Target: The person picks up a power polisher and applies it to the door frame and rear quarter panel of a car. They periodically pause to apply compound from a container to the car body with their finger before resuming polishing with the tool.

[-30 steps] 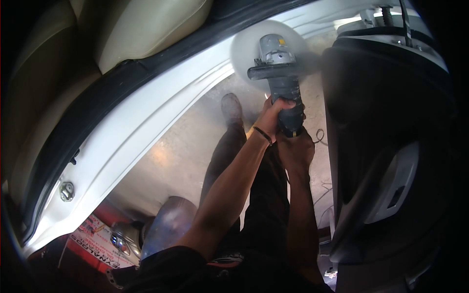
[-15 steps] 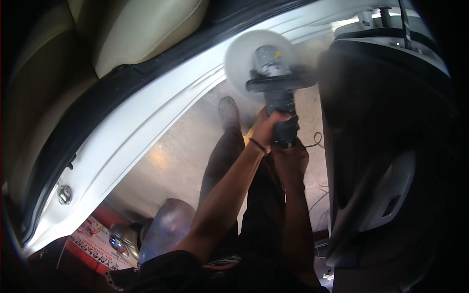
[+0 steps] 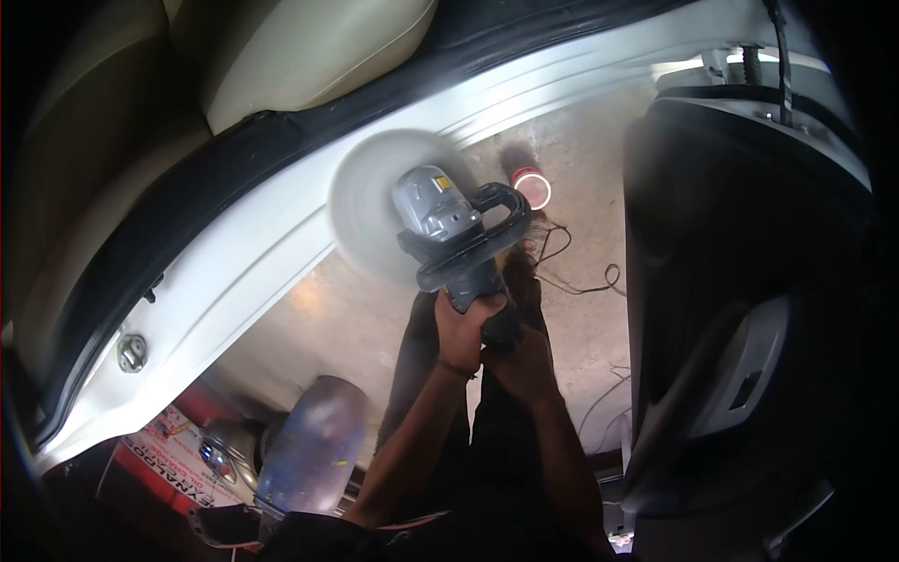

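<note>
A grey and black rotary polisher (image 3: 433, 208) fills the middle of the view, its large white pad (image 3: 361, 211) blurred as if spinning. The pad overlaps the white door sill (image 3: 272, 253) of a car in this view. My left hand (image 3: 461, 330) wraps round the black body just behind the guard-like loop handle (image 3: 487, 248). Behind it, my right hand (image 3: 523, 363) grips the rear end of the polisher. Part of the right fingers is hidden by the tool and the left hand.
An open car door (image 3: 740, 281) stands at right, a beige seat (image 3: 318, 56) at upper left. On the floor are a red-rimmed round container (image 3: 532, 189) and a dark cable (image 3: 571, 286). A large clear plastic container (image 3: 316, 445) and a red-and-white sign (image 3: 169, 459) are at lower left.
Both hands have brought the polisher left and down toward me, from the sill's far part to a nearer part. The red-rimmed container on the floor has come into sight.
</note>
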Demonstrator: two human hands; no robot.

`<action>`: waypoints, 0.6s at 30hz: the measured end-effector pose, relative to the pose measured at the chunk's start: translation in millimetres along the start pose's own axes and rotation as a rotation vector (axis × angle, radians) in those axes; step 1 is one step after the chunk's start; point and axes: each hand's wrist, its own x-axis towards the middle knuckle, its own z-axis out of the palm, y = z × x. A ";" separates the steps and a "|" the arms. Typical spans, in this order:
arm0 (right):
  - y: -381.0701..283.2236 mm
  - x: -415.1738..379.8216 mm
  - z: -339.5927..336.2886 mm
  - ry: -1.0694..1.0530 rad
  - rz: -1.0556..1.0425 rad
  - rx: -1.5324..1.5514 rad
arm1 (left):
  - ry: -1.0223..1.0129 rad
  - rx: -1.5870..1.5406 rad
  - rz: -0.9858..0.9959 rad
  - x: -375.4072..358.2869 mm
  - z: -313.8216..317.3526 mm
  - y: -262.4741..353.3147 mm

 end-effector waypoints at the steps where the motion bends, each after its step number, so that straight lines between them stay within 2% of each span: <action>1: -1.7 -1.3 3.6 -0.028 0.032 0.050 | 0.040 -0.036 -0.007 -0.3 -3.6 -1.4; 4: 14.5 9.2 12.8 -0.031 0.089 0.140 | 0.140 0.025 0.055 4.2 13.6 16.7; 6: 11.3 22.1 7.2 -0.003 0.123 0.182 | 0.047 0.051 0.066 17.4 23.0 27.2; 8: -5.8 36.7 -8.1 0.075 0.225 0.120 | -0.036 -0.037 -0.021 29.2 44.2 41.9; 9: -0.5 46.2 -12.6 0.071 0.257 0.189 | -0.084 -0.030 -0.025 39.5 51.1 38.5; 11: 14.8 61.0 -18.5 0.212 0.206 0.076 | -0.152 -0.019 -0.004 64.1 67.1 27.6; 12: 6.8 65.2 -26.8 0.236 0.265 0.038 | -0.166 -0.017 0.017 74.1 74.1 20.8; 13: -4.3 67.2 -33.0 0.256 0.320 0.021 | -0.224 -0.069 -0.049 80.6 80.6 19.1; 15: -28.4 71.5 -43.2 0.254 0.473 0.040 | -0.151 0.023 -0.049 84.7 92.4 24.6; 16: -25.8 72.0 -44.5 0.233 0.462 0.147 | -0.138 0.058 -0.021 84.9 96.6 26.5; 18: -35.4 68.1 -46.0 0.175 0.494 0.168 | -0.097 0.085 0.024 84.5 88.6 23.9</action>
